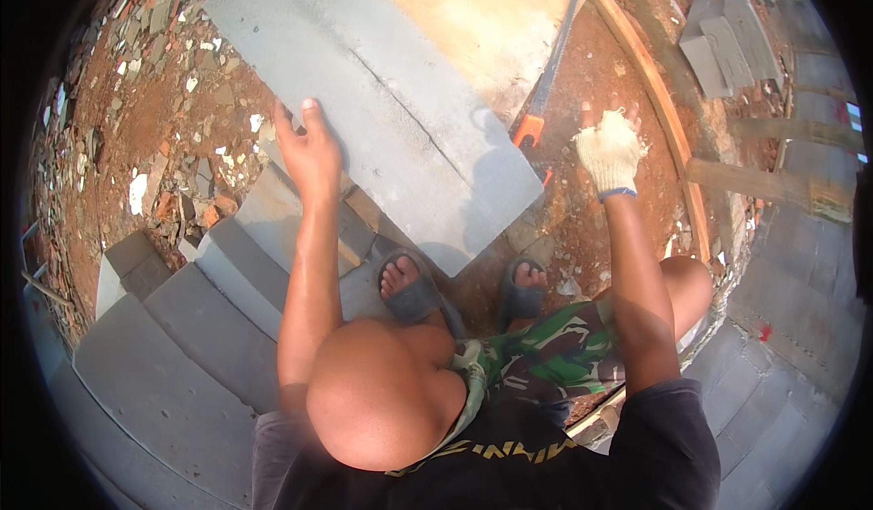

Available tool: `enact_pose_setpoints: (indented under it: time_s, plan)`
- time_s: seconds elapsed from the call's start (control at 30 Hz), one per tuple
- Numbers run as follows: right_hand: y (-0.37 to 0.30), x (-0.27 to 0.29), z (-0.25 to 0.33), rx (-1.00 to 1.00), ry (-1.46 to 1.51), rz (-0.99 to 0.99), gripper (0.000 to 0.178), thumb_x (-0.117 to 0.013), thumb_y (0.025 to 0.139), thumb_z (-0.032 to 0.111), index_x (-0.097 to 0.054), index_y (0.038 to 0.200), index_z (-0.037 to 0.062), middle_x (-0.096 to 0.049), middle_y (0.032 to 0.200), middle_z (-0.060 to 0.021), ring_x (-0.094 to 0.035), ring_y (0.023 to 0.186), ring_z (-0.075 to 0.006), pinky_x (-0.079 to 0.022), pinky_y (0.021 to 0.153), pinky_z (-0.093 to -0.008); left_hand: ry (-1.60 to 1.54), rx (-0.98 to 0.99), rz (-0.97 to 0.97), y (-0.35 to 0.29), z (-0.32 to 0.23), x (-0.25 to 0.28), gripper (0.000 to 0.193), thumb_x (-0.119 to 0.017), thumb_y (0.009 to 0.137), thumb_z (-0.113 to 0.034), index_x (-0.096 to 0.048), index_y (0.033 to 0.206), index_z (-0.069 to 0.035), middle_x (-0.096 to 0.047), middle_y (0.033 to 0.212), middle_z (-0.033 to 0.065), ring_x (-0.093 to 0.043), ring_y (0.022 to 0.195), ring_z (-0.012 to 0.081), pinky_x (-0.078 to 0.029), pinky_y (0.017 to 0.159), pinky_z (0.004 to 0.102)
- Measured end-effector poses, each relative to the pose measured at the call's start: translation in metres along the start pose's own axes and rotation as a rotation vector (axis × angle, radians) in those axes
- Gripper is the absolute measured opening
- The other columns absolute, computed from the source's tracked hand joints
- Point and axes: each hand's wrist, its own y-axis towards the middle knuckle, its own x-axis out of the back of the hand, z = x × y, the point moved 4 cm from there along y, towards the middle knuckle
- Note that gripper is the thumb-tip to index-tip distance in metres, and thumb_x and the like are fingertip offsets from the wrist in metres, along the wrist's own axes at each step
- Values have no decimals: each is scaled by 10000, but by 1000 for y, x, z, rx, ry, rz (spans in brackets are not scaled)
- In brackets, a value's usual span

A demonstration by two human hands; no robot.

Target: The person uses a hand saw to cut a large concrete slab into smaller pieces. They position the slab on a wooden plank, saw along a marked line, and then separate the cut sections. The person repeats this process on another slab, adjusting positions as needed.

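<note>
A large light-grey block [391,101] like lightweight concrete lies slanted before me, with a thin dark line along its upper face. At its left edge is my left hand [311,155], bare, the thumb against the edge and the visible finger stretched out apart from it. My right hand [611,151] wears a cream knitted glove with bare fingertips. It hovers over the dirt to the right, fingers spread and nothing in them. Between that hand and the block lies a hand saw [529,130] with an orange handle, its blade pointing away beside a tan board [482,28].
Grey blocks [200,328] crowd my left side, and more blocks [730,42] stand at the far right. A curved-looking wooden strip [650,78] runs along the right. Rubble [182,165] covers the ground at left. My sandalled feet [411,294] are close to the block's near corner.
</note>
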Motion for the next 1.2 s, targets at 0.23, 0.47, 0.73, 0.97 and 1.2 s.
enact_pose_setpoints:
  time_s: [0.23, 0.47, 0.73, 0.97, 1.2]
  plan:
    - [-192, 50, 160, 1353, 559, 339, 602, -575, 992, 461, -516, 1497, 138, -429, 1587, -147, -402, 1461, -350, -284, 1214, -518, 46, 3, 6, -7, -17, -7, 743, -535, 1043, -431, -309, 1563, 49, -365, 1562, 289, -417, 1435, 398, -353, 1169, 443]
    - [-33, 5, 101, 703, 311, 28, 495, -433, 1055, 388, -545, 1478, 158, -451, 1557, -213, -430, 1422, -408, -272, 1203, -544, 8, 6, 37, -4, -8, -8, 740, -529, 1045, -433, -301, 1566, 40, -352, 1553, 298, -411, 1430, 416, -362, 1168, 461]
    - [-45, -48, 33, 109, 1187, 718, 647, -615, 1017, 455, -527, 1447, -21, -656, 1295, -143, -540, 1272, -218, -388, 1109, -372, -66, 22, 5, -2, 3, -3, 722, -545, 1055, -400, -312, 1558, 63, -350, 1576, 278, -405, 1448, 378, -347, 1182, 441]
    - [-83, -27, 66, 105, 1629, 1151, 722, -683, 906, 119, -401, 1559, -6, -554, 1461, -106, -484, 1365, -211, -353, 1162, -365, -254, 95, -31, -7, 16, -1, 711, -544, 1066, -369, -314, 1549, 100, -437, 1539, 250, -449, 1416, 311, -370, 1157, 395]
    - [-79, 10, 84, -7, 1613, 1128, 770, -687, 818, -41, -431, 1544, -11, -564, 1462, -82, -530, 1325, -197, -415, 1116, -352, -357, 151, -39, 6, 4, 5, 638, -558, 1056, -321, -395, 1518, 89, -490, 1505, 215, -508, 1352, 276, -398, 1124, 375]
